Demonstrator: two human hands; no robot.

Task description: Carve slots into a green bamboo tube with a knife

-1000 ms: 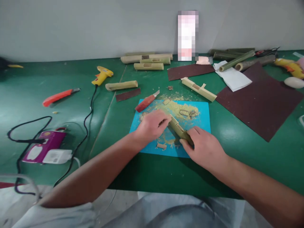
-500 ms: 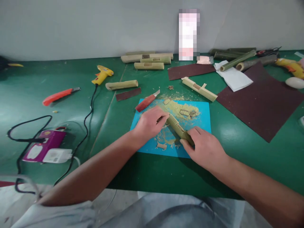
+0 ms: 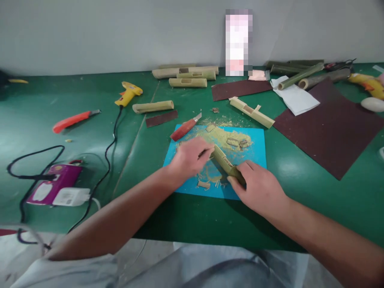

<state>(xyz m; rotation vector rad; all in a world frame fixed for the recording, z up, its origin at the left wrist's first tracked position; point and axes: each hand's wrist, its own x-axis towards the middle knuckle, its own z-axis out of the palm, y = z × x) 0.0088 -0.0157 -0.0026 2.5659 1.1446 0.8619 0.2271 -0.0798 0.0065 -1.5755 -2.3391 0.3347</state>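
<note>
My right hand (image 3: pixel 261 186) is wrapped round the near end of a green bamboo tube (image 3: pixel 222 159) with a rectangular opening cut in its upper side. The tube slants away to the left over a blue mat (image 3: pixel 258 152). At its far end is my left hand (image 3: pixel 193 157), its fingers pinched together. A dark patch shows between those fingers, and I cannot tell whether it is a small piece or shadow. A carving knife with a red handle (image 3: pixel 183 130) lies just beyond my left hand. Pale bamboo dust (image 3: pixel 223 137) and shavings cover parts of the mat.
Cut bamboo pieces (image 3: pixel 188 83) lie along the wall, and another notched piece (image 3: pixel 252 113) is nearer. Dark brown sheets (image 3: pixel 333 136) lie right. At left are a yellow glue gun (image 3: pixel 129 93), its black cord, a red utility knife (image 3: pixel 73 121) and a purple power strip (image 3: pixel 55 184).
My left hand has shifted very slightly at the tube's far end. My right hand and the tube stay in place; the view has moved a little.
</note>
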